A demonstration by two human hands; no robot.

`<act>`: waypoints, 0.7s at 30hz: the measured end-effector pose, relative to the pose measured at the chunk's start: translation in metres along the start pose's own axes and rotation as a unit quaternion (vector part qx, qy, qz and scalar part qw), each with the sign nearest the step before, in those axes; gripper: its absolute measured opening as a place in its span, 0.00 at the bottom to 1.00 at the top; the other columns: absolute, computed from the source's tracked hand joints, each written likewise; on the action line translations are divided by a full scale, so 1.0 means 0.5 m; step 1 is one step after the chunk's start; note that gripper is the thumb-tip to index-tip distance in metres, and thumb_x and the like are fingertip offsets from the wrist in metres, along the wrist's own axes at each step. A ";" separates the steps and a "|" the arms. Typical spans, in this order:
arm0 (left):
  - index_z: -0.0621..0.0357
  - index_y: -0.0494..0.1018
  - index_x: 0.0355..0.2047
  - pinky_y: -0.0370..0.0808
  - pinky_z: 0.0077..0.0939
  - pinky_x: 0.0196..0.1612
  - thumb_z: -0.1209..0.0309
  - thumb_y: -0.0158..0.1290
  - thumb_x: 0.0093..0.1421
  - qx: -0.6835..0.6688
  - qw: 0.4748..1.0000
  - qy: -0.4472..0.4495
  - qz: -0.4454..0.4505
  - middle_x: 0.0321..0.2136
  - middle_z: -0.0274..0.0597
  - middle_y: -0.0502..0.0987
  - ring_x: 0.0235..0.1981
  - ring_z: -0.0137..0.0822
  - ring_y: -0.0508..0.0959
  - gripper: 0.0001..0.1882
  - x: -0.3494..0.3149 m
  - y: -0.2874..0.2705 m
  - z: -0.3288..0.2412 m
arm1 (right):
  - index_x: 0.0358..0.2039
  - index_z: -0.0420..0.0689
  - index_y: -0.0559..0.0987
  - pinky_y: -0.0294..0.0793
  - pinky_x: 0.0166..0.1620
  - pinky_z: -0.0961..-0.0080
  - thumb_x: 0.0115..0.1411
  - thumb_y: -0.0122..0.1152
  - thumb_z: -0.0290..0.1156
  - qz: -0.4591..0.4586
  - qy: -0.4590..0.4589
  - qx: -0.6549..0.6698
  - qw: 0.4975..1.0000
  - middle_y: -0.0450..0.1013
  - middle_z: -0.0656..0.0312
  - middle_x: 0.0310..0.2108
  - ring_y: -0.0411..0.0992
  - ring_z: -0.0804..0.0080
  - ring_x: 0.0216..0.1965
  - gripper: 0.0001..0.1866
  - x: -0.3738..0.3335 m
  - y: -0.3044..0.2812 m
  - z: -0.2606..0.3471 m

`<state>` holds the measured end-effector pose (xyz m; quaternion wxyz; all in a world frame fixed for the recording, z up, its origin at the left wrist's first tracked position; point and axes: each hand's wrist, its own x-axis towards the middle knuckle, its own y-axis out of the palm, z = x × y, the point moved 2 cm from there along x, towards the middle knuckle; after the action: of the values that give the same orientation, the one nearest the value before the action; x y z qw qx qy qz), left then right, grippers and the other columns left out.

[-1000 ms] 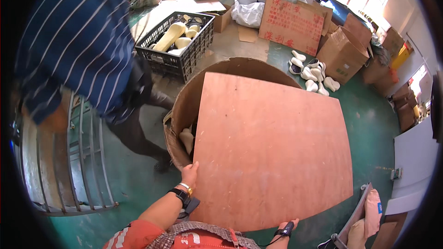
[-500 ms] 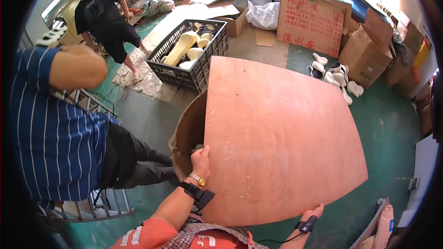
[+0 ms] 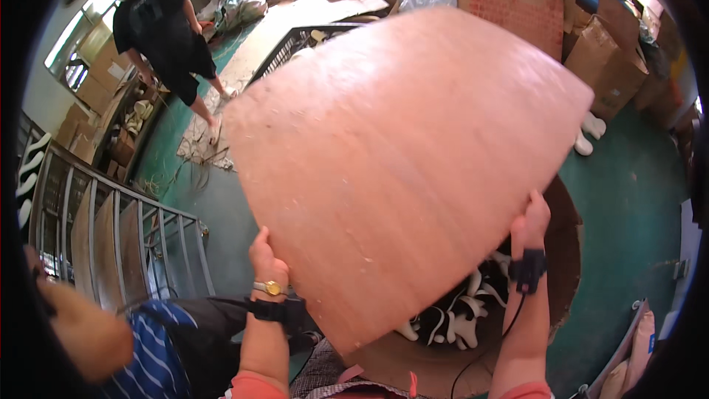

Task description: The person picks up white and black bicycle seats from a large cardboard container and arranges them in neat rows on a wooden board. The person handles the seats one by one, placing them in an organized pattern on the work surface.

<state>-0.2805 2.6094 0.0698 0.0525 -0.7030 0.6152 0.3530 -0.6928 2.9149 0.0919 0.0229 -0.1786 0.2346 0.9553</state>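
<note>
A large reddish plywood sheet (image 3: 406, 155) is held up in front of me, tilted, with bare wood grain on its face. My left hand (image 3: 267, 260) grips its left edge, thumb on the near face. On the right edge, my right hand (image 3: 530, 223) closes round the wood, its far fingers hidden behind the sheet. Under the sheet stands a wide round cardboard drum (image 3: 565, 251), partly covered from view. Inside it lie several curved black-and-white pieces (image 3: 465, 318), whose kind I cannot make out.
Close at my left is a co-worker in a striped blue shirt (image 3: 159, 347). Another person in black (image 3: 159, 29) stands farther back. A grey metal rack (image 3: 133, 207) is at left, a black crate (image 3: 284, 52) behind the sheet, cardboard boxes (image 3: 602, 63) at back right.
The sheet has swung left and up, uncovering the drum's near right side. My right hand has moved up its right edge. The striped-shirt co-worker has dropped lower at the left.
</note>
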 end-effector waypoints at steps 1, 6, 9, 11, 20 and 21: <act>0.66 0.71 0.42 0.70 0.37 0.49 0.68 0.47 0.60 -0.003 1.000 0.007 -0.018 0.42 0.48 0.75 0.43 0.43 0.75 0.14 0.042 -0.019 -0.034 | 0.30 0.38 0.73 0.74 0.39 0.70 0.56 0.48 0.24 0.035 0.010 0.013 0.999 0.71 0.62 0.30 0.71 0.70 0.32 0.05 0.012 0.081 -0.047; 0.65 0.69 0.46 0.67 0.40 0.54 0.66 0.43 0.63 -0.037 0.997 0.049 -0.042 0.47 0.47 0.73 0.48 0.45 0.72 0.17 0.227 -0.052 -0.133 | 0.27 0.37 0.75 0.71 0.34 0.73 0.55 0.48 0.24 0.190 -0.063 -0.031 0.979 0.72 0.60 0.28 0.69 0.73 0.30 0.07 0.039 0.435 -0.213; 0.66 0.68 0.47 0.65 0.41 0.57 0.65 0.40 0.63 -0.047 0.997 0.052 -0.009 0.49 0.49 0.72 0.50 0.45 0.71 0.18 0.368 -0.067 -0.140 | 0.26 0.37 0.75 0.67 0.31 0.76 0.56 0.48 0.26 0.259 -0.082 -0.117 0.955 0.71 0.60 0.26 0.67 0.77 0.28 0.08 0.105 0.570 -0.331; 0.65 0.68 0.47 0.65 0.42 0.57 0.67 0.39 0.62 0.000 0.995 0.054 0.088 0.49 0.49 0.71 0.50 0.45 0.71 0.18 0.466 -0.055 -0.123 | 0.32 0.38 0.75 0.69 0.34 0.77 0.59 0.47 0.28 0.262 -0.011 -0.169 0.950 0.72 0.60 0.28 0.69 0.75 0.29 0.09 0.119 0.639 -0.381; 0.56 0.68 0.36 0.66 0.32 0.14 0.58 0.40 0.60 0.428 0.895 -0.067 0.108 0.18 0.45 0.71 0.16 0.40 0.70 0.15 0.881 0.080 0.042 | 0.44 0.37 0.73 0.72 0.39 0.80 0.62 0.51 0.31 0.417 0.001 -0.357 0.836 0.75 0.60 0.33 0.73 0.76 0.32 0.13 -0.036 0.394 -0.360; 0.59 0.66 0.40 0.67 0.36 0.21 0.58 0.42 0.60 0.352 0.929 -0.094 0.067 0.25 0.46 0.71 0.24 0.41 0.71 0.17 0.914 0.056 0.073 | 0.44 0.38 0.73 0.72 0.38 0.80 0.62 0.51 0.31 0.376 0.047 -0.386 0.841 0.75 0.60 0.33 0.73 0.76 0.32 0.13 -0.041 0.324 -0.351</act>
<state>-0.3244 2.2429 -0.2034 0.3304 -0.5599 0.7381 0.1804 -0.6363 2.6916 0.0251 -0.4195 -0.1159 -0.1034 0.8944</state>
